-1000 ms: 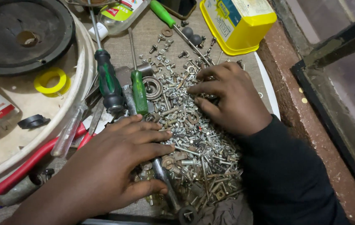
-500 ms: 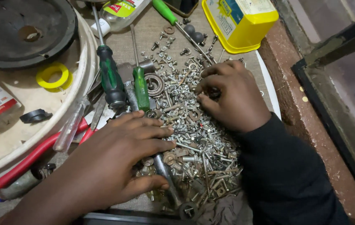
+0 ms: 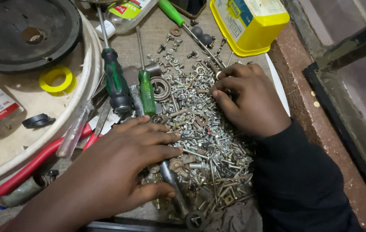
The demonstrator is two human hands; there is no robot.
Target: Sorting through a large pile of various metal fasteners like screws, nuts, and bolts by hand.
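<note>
A heap of small metal screws, bolts and washers (image 3: 208,150) covers the cloth in front of me. My left hand (image 3: 118,172) lies flat on the heap's left side, fingers spread and pointing right, holding nothing. My right hand (image 3: 247,99) rests on the upper right of the heap with fingers curled down into the screws; whether it pinches one I cannot tell. Two green-handled screwdrivers (image 3: 116,81) (image 3: 146,90) lie just above my left hand. A round bearing (image 3: 161,87) sits beside them.
A yellow plastic tub (image 3: 251,23) stands at the top right. A white round lid (image 3: 28,146) at left carries a black disc (image 3: 24,34) and a yellow tape roll (image 3: 56,79). Red-handled pliers (image 3: 37,161) lie along its rim. A brick ledge (image 3: 316,129) borders the right.
My right hand has shifted slightly over the screws with its fingers curling in. My left hand stays flat on the heap.
</note>
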